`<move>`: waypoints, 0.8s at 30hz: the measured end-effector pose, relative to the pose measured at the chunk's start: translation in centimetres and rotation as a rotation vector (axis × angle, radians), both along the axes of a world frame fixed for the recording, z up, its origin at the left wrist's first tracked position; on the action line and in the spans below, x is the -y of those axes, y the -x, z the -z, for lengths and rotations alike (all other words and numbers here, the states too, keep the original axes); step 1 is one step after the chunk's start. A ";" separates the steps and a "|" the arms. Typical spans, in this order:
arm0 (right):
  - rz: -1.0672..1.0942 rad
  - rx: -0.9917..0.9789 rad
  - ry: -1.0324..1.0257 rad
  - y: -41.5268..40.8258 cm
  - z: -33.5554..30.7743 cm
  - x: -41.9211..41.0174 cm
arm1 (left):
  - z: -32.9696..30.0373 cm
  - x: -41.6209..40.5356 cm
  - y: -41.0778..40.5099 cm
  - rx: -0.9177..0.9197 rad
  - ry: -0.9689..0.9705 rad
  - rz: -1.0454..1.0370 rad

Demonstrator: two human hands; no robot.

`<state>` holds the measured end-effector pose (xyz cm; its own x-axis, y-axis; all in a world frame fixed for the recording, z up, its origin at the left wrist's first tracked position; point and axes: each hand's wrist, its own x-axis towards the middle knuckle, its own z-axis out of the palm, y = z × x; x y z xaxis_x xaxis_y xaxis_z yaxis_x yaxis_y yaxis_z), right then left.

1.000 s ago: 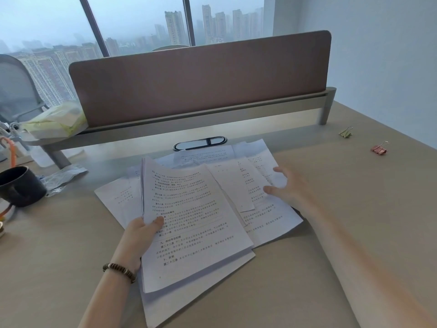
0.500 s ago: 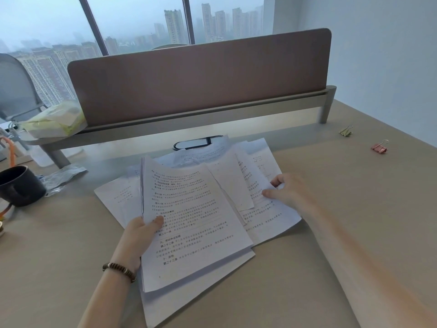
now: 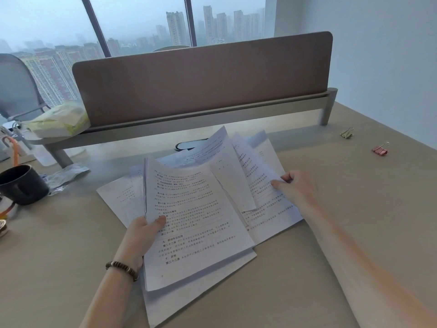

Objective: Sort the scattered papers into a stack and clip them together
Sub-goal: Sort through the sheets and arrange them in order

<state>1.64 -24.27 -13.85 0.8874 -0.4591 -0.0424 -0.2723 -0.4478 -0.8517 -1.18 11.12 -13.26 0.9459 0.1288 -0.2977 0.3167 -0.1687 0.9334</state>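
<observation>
- At the far left a dark mug (image 3: pixel 22 184) and a crumpled clear wrapper (image 3: pixel 65 176) are seen on the desk (image 3: pixel 343 221), untouched and in the same places as a second ago
- One printed sheet (image 3: pixel 118 197) is left flat on the desk at the left edge of the spread, partly covered; it is judged as yet to be gathered
- The left hand (image 3: pixel 142 235), a beaded bracelet (image 3: pixel 123 268) on its wrist, is kept clamped on the left edge of the gathered sheaf (image 3: pixel 196 223), thumb on top of the printed page, its grip unchanged from the earlier views
- Beneath that sheaf a further sheet is seen jutting out at the near edge, not squared with it
- In the middle the loose sheets (image 3: pixel 227 162) have been raised: half a second ago they lay flat, now their far edges are curled up off the desk
- The right hand (image 3: pixel 295 188) has been closed on the right edge of those sheets, thumb over and fingers curled; a second ago it was only pressed flat there
- The lift is judged to mean the right-hand pile is being brought over to join the sheaf, so stacking is under way but not done
- At the far right a green binder clip (image 3: pixel 347 133) and a pink binder clip (image 3: pixel 380 149) are left well apart from the papers; clipping is not yet begun
</observation>
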 end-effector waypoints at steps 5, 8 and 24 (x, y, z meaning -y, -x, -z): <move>0.036 -0.003 -0.034 0.1 -0.1 0.3 | 0.1 -0.3 0.0 -0.006 0.016 0.004; 0.054 -0.023 -0.052 0.0 -0.5 0.8 | 0.0 -0.4 0.0 -0.005 0.052 0.010; 0.052 -0.093 -0.385 -0.8 0.0 3.1 | -0.6 -1.1 0.0 -0.058 0.220 -0.006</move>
